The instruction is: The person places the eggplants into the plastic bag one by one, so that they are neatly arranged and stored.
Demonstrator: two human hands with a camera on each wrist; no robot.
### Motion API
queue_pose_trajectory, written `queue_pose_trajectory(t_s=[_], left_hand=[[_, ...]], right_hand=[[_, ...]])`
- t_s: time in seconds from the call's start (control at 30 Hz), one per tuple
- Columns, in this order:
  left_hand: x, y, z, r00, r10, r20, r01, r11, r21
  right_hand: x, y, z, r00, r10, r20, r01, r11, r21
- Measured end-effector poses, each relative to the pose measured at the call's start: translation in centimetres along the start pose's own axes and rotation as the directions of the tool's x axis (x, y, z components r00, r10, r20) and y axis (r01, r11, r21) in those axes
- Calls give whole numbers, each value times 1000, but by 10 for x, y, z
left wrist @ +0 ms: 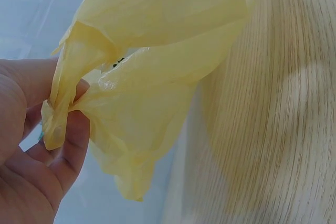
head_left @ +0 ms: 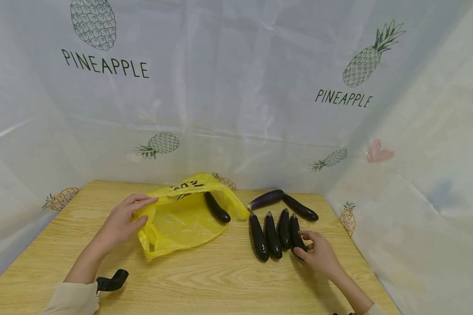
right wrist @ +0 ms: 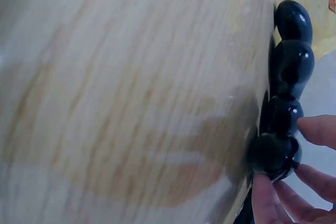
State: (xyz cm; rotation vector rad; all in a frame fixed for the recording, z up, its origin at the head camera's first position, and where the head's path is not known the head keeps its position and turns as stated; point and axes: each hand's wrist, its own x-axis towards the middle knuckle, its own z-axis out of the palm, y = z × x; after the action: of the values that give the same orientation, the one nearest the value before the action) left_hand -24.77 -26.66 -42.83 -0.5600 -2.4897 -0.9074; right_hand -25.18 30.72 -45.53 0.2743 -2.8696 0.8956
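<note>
My left hand [head_left: 122, 221] pinches the edge of a yellow plastic bag [head_left: 185, 218], whose mouth gapes toward me; in the left wrist view the thumb and fingers [left wrist: 73, 135] hold the gathered plastic [left wrist: 152, 82]. One dark eggplant [head_left: 217, 208] lies in the bag's mouth. At the right, my right hand [head_left: 319, 253] has thumb and fingers around the lower part of the rightmost eggplant [head_left: 295, 234] of a row. The right wrist view shows fingertips on both sides of that eggplant's rounded end [right wrist: 275, 156].
Beside the held eggplant stand in a row several others, among them the leftmost eggplant [head_left: 258, 238]. Behind them lie a purple eggplant [head_left: 266, 199] and another dark eggplant [head_left: 301, 208]. A pineapple-print sheet [head_left: 236, 100] hangs around the wooden table [head_left: 205, 284].
</note>
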Motion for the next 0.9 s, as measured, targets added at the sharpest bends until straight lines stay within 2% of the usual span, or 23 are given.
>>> queue_pose_trajectory(t_s=[0.17,0.4,0.57,0.77,0.9], left_hand=[[1,0,1,1000,6,0,-6,1000,3],[0,0,1,1000,-2,7,2,1000,7],[0,0,1,1000,0,6,0,1000,5],[-1,0,2,1000,13,3,-13,1000,-8],[-1,-1,3,1000,11,4,-11,1000,-12]], right_hand=[[1,7,0,999,36,19,-36,999,10],[2,13,-8,987,122,109,-128,990,57],[0,15,-11,982,140,126,-148,987,58],[-4,13,-15,988,125,89,-130,990,52],[-5,6,-20,998,50,43,-51,998,34]])
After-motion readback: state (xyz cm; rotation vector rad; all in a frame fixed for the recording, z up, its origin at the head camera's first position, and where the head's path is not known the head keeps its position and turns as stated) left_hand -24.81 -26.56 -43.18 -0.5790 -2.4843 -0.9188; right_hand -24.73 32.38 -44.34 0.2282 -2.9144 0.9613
